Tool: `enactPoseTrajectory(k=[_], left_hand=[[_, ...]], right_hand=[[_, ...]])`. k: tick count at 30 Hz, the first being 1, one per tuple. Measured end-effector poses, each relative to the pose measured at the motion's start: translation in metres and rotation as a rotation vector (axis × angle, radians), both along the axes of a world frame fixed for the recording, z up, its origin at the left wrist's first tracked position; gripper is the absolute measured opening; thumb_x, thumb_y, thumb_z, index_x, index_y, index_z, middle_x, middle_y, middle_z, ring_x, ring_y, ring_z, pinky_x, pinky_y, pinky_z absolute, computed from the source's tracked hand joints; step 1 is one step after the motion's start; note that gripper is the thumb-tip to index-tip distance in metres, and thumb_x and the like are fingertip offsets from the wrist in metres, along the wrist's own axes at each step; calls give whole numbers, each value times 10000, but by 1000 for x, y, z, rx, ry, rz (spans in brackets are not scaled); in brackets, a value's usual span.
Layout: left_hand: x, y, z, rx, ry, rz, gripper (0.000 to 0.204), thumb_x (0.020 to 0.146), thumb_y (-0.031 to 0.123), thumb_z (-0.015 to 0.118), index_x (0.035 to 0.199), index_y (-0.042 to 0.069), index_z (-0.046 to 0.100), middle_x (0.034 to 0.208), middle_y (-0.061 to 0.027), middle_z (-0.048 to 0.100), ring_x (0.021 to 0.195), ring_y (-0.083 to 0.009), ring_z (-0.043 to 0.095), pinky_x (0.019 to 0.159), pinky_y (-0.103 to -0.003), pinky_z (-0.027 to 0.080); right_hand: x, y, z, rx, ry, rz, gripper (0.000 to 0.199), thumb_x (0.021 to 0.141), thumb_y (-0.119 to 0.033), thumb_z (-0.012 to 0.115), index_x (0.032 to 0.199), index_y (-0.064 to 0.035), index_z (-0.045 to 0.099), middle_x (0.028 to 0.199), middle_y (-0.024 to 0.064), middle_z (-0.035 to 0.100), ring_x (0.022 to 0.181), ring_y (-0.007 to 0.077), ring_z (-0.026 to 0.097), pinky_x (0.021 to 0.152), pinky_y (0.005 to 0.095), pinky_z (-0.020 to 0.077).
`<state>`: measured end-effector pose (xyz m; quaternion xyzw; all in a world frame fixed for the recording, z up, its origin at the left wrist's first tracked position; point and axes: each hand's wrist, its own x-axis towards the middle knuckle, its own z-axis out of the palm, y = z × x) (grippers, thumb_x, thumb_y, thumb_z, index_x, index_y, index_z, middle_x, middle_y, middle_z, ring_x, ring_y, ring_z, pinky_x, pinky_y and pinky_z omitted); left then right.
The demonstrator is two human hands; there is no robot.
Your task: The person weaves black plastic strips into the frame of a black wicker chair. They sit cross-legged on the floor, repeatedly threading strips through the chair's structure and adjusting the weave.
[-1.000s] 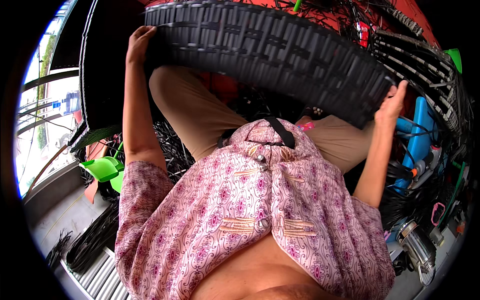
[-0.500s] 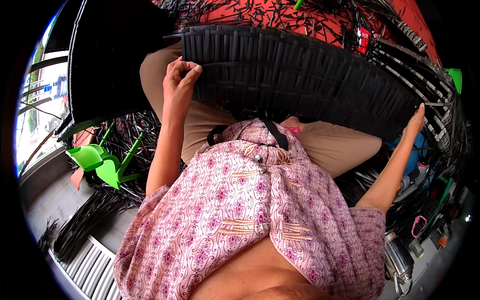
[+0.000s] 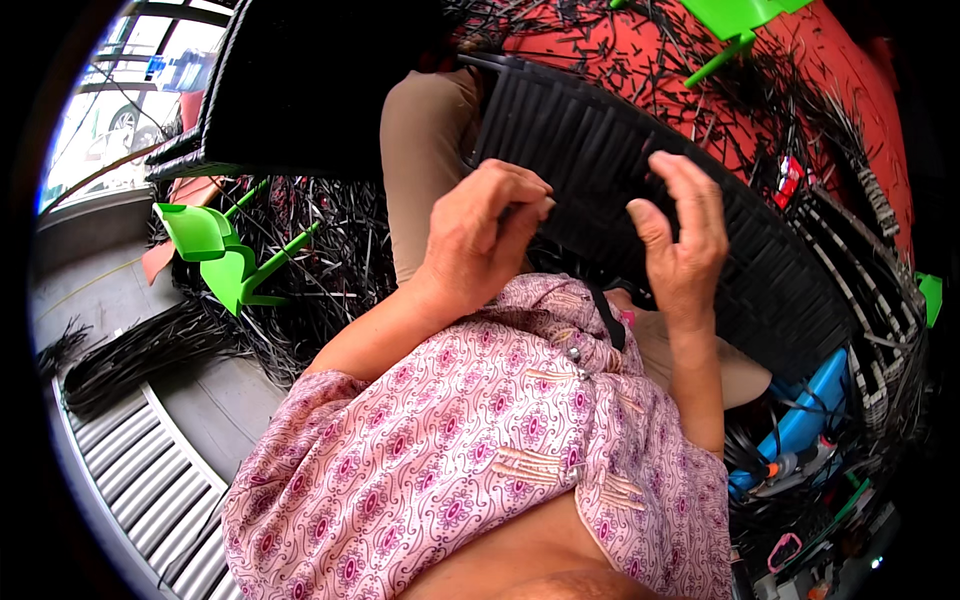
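Note:
A long, curved panel (image 3: 770, 270) woven from flat black strips lies slantwise across my lap and legs. My left hand (image 3: 485, 235) is raised in front of the panel's left part. Its thumb and fingers are pinched together, and whatever they may hold is too dark and small to make out. My right hand (image 3: 688, 240) hovers over the middle of the panel with thumb and fingers apart and nothing visible between them. Part of the weave is hidden behind both hands.
Loose black strips litter a red surface (image 3: 610, 60) at the far side. Green plastic chair-like pieces (image 3: 225, 255) stand at left, near a bundle of black strips (image 3: 140, 355). A blue object (image 3: 805, 410) and grey-wrapped rods (image 3: 860, 300) lie at right. A large black woven piece (image 3: 310, 90) stands upper left.
My right hand has left the panel's right end, come in to its middle and opened. My left hand has come down closer to me, still pinched. The view has shifted.

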<state>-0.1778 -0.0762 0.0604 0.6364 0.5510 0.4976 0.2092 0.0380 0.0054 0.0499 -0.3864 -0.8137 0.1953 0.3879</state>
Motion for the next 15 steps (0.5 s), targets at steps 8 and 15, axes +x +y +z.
enactPoseTrajectory(k=[8,15], left_hand=[[-5,1,0,62,-11,-59,193,792,-83,715,925,23,623,878,-119,671,807,-268,680,711,-342,543],[-4,-11,3,43,18,-188,194,752,-66,745,893,34,657,882,-92,691,799,-246,681,704,-321,529]], right_hand=[[-37,-14,-2,-49,45,316,256,919,-247,698,1093,-60,694,998,68,701,922,259,659,860,393,476],[-22,-31,-13,126,-30,175,163,886,-221,730,987,-94,720,935,49,695,951,260,674,871,413,494]])
